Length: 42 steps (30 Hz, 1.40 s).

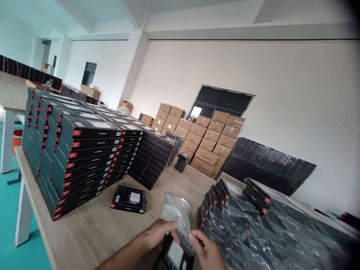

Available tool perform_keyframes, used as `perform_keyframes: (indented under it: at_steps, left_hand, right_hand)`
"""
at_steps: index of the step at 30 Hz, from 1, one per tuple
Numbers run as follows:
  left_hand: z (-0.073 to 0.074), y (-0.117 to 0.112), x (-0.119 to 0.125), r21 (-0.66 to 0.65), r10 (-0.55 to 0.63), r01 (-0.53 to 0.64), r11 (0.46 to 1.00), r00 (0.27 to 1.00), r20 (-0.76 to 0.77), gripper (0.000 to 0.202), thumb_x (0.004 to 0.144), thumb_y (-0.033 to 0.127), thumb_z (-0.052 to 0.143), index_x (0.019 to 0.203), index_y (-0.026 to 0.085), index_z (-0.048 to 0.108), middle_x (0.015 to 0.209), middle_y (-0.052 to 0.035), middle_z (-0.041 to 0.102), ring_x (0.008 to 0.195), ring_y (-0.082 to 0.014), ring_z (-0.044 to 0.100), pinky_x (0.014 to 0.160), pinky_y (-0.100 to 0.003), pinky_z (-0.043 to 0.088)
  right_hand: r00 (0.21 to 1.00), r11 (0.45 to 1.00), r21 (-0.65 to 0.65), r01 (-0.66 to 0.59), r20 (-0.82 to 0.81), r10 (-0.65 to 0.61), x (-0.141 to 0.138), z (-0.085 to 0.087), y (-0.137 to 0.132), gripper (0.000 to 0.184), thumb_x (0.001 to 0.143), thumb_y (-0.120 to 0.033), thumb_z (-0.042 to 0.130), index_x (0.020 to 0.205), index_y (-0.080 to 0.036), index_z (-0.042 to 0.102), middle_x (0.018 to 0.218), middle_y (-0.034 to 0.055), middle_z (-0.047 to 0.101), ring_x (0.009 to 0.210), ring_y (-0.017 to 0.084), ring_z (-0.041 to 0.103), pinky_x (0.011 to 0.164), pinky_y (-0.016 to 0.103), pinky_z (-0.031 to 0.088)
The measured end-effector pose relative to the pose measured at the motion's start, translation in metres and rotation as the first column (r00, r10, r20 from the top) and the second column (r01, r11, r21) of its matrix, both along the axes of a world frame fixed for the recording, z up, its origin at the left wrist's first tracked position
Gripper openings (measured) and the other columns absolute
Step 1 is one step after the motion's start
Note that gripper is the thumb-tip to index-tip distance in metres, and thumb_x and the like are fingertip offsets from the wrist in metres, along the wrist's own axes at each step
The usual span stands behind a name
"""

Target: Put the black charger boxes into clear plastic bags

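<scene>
A black box (173, 257) printed with a white charger is at the bottom of the view, partly cut off by the lower edge. My left hand (157, 236) grips its upper end, thumb stretched over the top. A clear plastic bag (180, 212) lies on the table just beyond, its near edge at the box's end. Thumb and fingers of my right hand (206, 249) pinch that edge on the right; whether the box is inside the bag, I cannot tell. A single black box (129, 198) lies flat to the left of the bag.
Tall stacks of black boxes (84, 150) with red corners cover the table's left side. Close on the right is a heap of plastic-wrapped boxes (253, 225). Brown cartons (208, 138) are piled by the wall beside a long dark stack (270, 165). The wooden table (81, 232) ends at left.
</scene>
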State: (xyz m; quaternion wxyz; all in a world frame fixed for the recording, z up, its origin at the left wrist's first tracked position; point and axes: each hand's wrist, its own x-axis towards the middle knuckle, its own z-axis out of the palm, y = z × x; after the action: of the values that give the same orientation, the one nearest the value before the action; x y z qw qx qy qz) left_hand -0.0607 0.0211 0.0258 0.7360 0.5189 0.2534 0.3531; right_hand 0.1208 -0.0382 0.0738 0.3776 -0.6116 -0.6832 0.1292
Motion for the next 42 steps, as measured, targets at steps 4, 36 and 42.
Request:
perform_keyframes:
  at_steps: [4,36,42]
  left_hand:
    - [-0.002,-0.002,0.004,0.056,0.015,-0.017,0.998,0.999,0.049,0.034,0.046,0.038,0.083,0.065,0.013,0.074,0.062,0.001,0.061,0.06,-0.013,0.049,0.064,-0.027,0.037]
    - [-0.013,-0.006,0.013,0.12,0.149,-0.143,0.982,0.988,-0.043,0.047,0.046,0.048,0.083,0.053,0.017,0.05,0.052,0.0055,0.048,0.052,-0.0084,0.037,0.054,-0.025,0.027]
    - [-0.014,-0.003,0.011,0.152,0.149,-0.137,0.979,0.986,-0.07,0.048,0.047,0.052,0.082,0.052,0.017,0.05,0.05,0.0072,0.044,0.051,-0.0073,0.034,0.053,-0.024,0.025]
  right_hand:
    - [0.998,0.998,0.045,0.038,-0.056,-0.036,-0.006,-0.032,-0.005,0.031,0.083,-0.047,0.054,0.079,-0.022,0.073,0.075,0.0038,0.074,0.069,0.02,0.067,0.065,0.025,0.051]
    - [0.986,0.977,0.14,0.161,0.008,-0.164,-0.018,-0.036,-0.026,0.027,0.086,-0.038,0.051,0.068,-0.022,0.062,0.067,0.0009,0.064,0.064,0.018,0.06,0.061,0.026,0.045]
    - [0.994,0.986,0.122,0.112,-0.009,-0.112,-0.015,-0.039,-0.027,0.017,0.078,-0.038,0.063,0.079,-0.022,0.067,0.071,-0.0001,0.064,0.068,0.018,0.06,0.063,0.024,0.046]
